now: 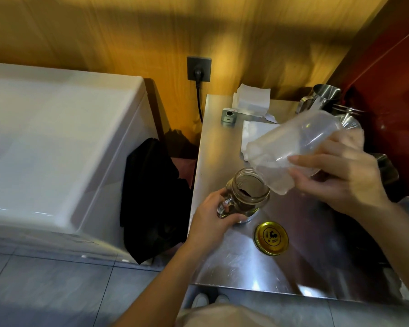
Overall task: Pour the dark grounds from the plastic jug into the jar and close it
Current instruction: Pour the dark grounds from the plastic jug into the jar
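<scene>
My right hand grips a clear plastic jug, tipped steeply with its spout just above and right of the jar's mouth. The jug looks see-through, with no dark grounds visible in it. A glass jar with a side handle stands open on the steel table, dark grounds lying inside it. My left hand is wrapped around the jar's handle side and base. The gold lid lies flat on the table, just in front and right of the jar.
White paper napkins and a small grey device sit at the table's back. Steel pitchers stand at the back right. A white chest appliance fills the left, with black cloth between it and the table.
</scene>
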### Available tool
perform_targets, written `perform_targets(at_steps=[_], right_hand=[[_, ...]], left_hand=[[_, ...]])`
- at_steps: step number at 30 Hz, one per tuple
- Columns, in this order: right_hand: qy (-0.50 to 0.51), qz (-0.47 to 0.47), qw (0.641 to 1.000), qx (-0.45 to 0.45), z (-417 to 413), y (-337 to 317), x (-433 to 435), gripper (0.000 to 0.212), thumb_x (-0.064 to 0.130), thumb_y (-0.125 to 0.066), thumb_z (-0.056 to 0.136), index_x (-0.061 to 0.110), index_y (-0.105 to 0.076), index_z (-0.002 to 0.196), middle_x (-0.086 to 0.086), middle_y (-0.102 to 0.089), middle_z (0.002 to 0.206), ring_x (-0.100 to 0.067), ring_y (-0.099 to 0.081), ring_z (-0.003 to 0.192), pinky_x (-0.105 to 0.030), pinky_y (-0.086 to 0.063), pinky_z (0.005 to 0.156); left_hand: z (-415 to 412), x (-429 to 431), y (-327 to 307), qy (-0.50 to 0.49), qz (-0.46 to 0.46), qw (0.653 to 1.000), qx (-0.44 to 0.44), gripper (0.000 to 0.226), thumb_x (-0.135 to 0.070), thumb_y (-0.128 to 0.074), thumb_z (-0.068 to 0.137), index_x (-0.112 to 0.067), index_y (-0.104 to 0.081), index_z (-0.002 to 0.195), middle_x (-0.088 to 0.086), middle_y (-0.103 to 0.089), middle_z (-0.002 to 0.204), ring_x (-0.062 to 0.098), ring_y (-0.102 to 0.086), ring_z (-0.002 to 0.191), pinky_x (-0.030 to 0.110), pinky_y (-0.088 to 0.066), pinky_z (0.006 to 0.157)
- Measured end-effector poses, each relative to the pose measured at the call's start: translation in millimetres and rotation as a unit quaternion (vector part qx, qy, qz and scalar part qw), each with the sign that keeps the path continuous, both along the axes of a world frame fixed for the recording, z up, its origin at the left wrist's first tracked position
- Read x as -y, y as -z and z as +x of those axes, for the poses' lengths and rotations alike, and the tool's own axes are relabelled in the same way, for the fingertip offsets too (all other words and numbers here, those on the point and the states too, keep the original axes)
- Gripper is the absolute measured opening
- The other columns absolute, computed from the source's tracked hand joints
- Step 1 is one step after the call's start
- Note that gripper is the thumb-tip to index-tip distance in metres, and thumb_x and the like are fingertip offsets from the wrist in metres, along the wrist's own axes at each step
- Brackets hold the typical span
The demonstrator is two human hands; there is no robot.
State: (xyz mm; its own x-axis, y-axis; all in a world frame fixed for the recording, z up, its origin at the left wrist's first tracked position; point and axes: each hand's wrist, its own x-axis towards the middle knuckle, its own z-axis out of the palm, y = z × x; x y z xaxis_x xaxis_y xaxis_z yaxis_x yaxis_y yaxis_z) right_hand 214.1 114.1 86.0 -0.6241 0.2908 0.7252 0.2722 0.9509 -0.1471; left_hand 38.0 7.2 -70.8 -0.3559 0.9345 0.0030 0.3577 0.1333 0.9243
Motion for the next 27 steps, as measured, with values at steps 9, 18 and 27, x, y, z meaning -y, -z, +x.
perform_targets(at_steps=[9,18,27], right_hand=[[0.224,-0.402,0.781,-0.422,18,62,-9,0.024,0.026,-0.062,0.082,0.027,-0.052,0.06,0.018,-0.051,0.051,0.003,-0.042,0.054,-0.013,-0.037,0.052],[0.259,-0.498,0.676,-0.479,35,129,-9,0.035,0.016,-0.045,0.094,0.023,-0.042,0.06,0.006,-0.039,0.059,0.003,-0.041,0.051,-0.011,-0.037,0.053],[0.269,-0.505,0.668,-0.476,37,138,-3,0.03,0.013,-0.044,0.096,0.018,-0.048,0.066,0.001,-0.045,0.065,0.002,-0.048,0.057,-0.013,-0.041,0.062]], left_hand=[[0,0,-4,0.007,-0.008,1.0,0.008,0.046,-0.052,-0.074,0.061,-0.062,-0.049,0.098,-0.039,-0.052,0.101,-0.021,-0.045,0.099,-0.003,-0.036,0.07],[-5,-3,5,0.027,-0.017,0.999,-0.005,0.056,-0.045,-0.078,0.066,-0.038,-0.054,0.115,-0.02,-0.06,0.111,-0.013,-0.05,0.1,-0.001,-0.037,0.074],[-8,-5,6,0.031,-0.021,0.999,-0.009,0.051,-0.047,-0.077,0.063,-0.047,-0.052,0.107,-0.026,-0.058,0.105,-0.015,-0.05,0.098,-0.002,-0.037,0.072]])
